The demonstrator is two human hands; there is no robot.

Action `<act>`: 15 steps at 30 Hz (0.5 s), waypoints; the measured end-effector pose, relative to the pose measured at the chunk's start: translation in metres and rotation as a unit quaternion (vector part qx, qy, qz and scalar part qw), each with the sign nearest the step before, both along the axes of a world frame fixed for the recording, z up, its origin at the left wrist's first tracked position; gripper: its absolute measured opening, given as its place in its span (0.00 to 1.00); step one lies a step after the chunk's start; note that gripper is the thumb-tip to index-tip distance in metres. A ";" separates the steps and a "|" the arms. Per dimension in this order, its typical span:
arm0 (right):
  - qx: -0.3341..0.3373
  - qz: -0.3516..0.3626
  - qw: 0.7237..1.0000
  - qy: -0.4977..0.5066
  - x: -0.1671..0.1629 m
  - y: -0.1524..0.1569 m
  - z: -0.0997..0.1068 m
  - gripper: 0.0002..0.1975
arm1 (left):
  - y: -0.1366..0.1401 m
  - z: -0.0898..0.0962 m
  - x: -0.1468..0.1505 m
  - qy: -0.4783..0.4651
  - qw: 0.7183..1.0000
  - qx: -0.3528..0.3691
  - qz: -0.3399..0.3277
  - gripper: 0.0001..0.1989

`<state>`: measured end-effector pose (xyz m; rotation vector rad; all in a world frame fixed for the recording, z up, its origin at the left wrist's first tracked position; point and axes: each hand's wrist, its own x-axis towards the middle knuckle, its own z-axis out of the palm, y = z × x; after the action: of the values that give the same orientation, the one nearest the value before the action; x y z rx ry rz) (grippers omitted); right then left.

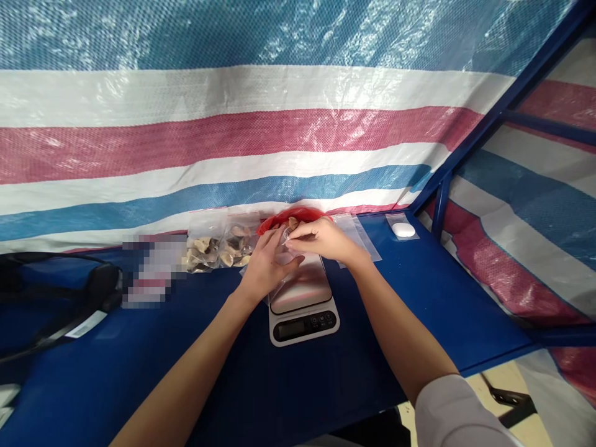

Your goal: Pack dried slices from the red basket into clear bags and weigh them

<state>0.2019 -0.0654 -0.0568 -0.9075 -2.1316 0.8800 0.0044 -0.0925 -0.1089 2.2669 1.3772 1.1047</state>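
Note:
Over the back of a white kitchen scale (305, 323) my two hands meet at a clear plastic bag (282, 253). My left hand (266, 264) is closed on the bag's left side, its thumb pointing right over the weighing plate. My right hand (328, 240) pinches the bag near its top edge; the fingers partly hide it. Just behind the hands lies a red plastic bag (298, 214) with brownish dried pieces (293, 222) showing in its mouth. The scale's display looks dark, and no reading can be made out.
Left of the scale stand two clear bags of dried slices (203, 251). Flat clear bags (358, 239) lie to the right, and a white oval case (403, 230) farther right. Black straps (93, 292) lie at left on the blue table (419, 292). Striped sheeting hangs behind.

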 end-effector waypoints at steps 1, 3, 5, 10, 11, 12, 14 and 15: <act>-0.009 0.004 1.000 0.016 0.001 0.001 -0.001 0.10 | 0.001 -0.001 -0.001 0.003 1.000 0.002 -0.009 0.37; -0.027 0.011 0.999 0.044 0.002 0.002 -0.004 0.10 | 0.000 0.000 -0.002 0.004 1.000 0.003 -0.019 0.39; -0.042 0.017 0.997 0.060 0.001 0.003 -0.005 0.11 | -0.002 0.003 0.000 -0.003 1.000 0.001 -0.016 0.41; -0.036 0.027 0.997 0.059 -0.005 0.000 -0.003 0.11 | -0.009 0.013 0.007 -0.037 0.999 0.010 0.005 0.34; -0.028 0.018 0.998 0.055 -0.004 -0.001 -0.002 0.11 | -0.009 0.014 0.007 -0.045 0.999 0.013 0.010 0.31; -0.018 0.002 0.999 0.049 -0.004 -0.002 0.000 0.11 | -0.008 0.014 0.007 -0.051 0.998 0.017 0.014 0.29; 0.009 -0.049 0.998 0.026 -0.001 -0.003 0.004 0.11 | -0.007 0.015 0.005 -0.060 0.998 0.019 0.023 0.26; 0.024 -0.081 0.996 0.010 0.000 -0.003 0.006 0.10 | -0.006 0.016 0.004 -0.062 0.997 0.019 0.027 0.26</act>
<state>0.2017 -0.0686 -0.0509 -1.0265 -2.0220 0.7503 0.0081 -0.0989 -0.0931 2.1565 1.3877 1.2766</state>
